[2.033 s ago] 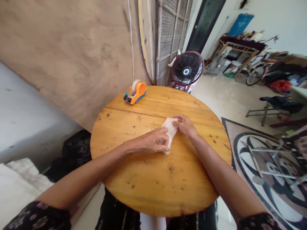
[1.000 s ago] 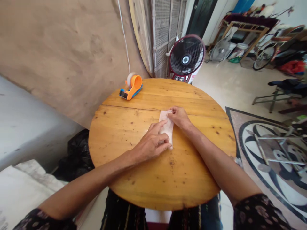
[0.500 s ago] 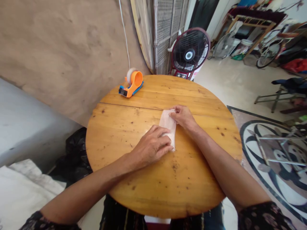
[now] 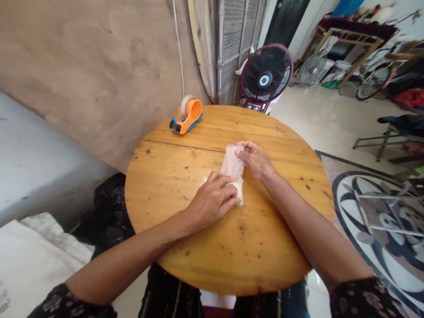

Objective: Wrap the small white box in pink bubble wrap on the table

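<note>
A pale pinkish-white, thin, wrinkled strip, perhaps a folded plastic bag (image 4: pixel 233 162), lies on the round wooden table (image 4: pixel 212 260), its long side running away from me. The fingers of my left hand (image 4: pixel 216 198) are bent and hold its near part down, covering some of it. At the far right corner my right hand (image 4: pixel 255 158) pinches the strip between thumb and fingers. The far end looks slightly raised under that grip.
An orange and blue tape dispenser (image 4: pixel 187 116) with a roll of tape stands at the table's far left edge. Behind the table is a dark red fan (image 4: pixel 265 79). A brown wall (image 4: pixel 99 66) rises at the left, with black plastic bags (image 4: pixel 112 207) below it.
The far end of the strip has been lifted or spread slightly by my right hand, and its surface looks more wrinkled. My left hand stays on the near part. The view has shifted slightly.
</note>
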Available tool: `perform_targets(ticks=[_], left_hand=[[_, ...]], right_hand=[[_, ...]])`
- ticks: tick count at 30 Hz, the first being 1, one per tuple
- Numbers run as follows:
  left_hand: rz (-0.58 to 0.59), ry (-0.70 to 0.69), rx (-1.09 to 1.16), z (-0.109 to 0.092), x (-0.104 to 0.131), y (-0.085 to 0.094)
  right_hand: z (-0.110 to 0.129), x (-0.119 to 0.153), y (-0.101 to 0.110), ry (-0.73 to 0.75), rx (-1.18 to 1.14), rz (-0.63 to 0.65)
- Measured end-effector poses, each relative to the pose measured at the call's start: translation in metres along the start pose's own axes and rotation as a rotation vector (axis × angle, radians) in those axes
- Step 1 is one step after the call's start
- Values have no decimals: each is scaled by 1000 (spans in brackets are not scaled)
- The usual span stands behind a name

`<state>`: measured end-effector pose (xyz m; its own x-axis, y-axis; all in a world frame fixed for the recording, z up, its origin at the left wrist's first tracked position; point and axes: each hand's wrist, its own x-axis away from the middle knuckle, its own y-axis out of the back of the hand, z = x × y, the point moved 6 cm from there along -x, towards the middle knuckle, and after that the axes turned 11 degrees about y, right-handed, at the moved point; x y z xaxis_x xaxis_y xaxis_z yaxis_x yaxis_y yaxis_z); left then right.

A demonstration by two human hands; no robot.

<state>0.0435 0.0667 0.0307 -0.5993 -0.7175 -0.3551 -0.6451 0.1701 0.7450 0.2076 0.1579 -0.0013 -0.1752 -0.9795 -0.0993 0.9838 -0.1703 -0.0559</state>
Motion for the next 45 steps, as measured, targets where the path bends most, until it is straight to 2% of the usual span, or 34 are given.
perform_targets(ticks=[8,14,18,25,33,39,45], left_hand=[[-5,34,14,1,0,0],[15,63,52,3,-2,2],[1,74,84,2,-1,1],[-76,123,128,4,5,-1],[-190,141,55,8,8,3],[-180,158,90,10,6,3],[-153,176,21,11,7,6]], right_hand=[[18,6,-6,116,-37,43],[47,29,-17,241,127,110],[56,45,-20,314,133,86],[57,61,-20,383,176,39],[60,73,-25,386,115,54],[53,84,-26,392,174,69],[43,93,-23,394,180,100]])
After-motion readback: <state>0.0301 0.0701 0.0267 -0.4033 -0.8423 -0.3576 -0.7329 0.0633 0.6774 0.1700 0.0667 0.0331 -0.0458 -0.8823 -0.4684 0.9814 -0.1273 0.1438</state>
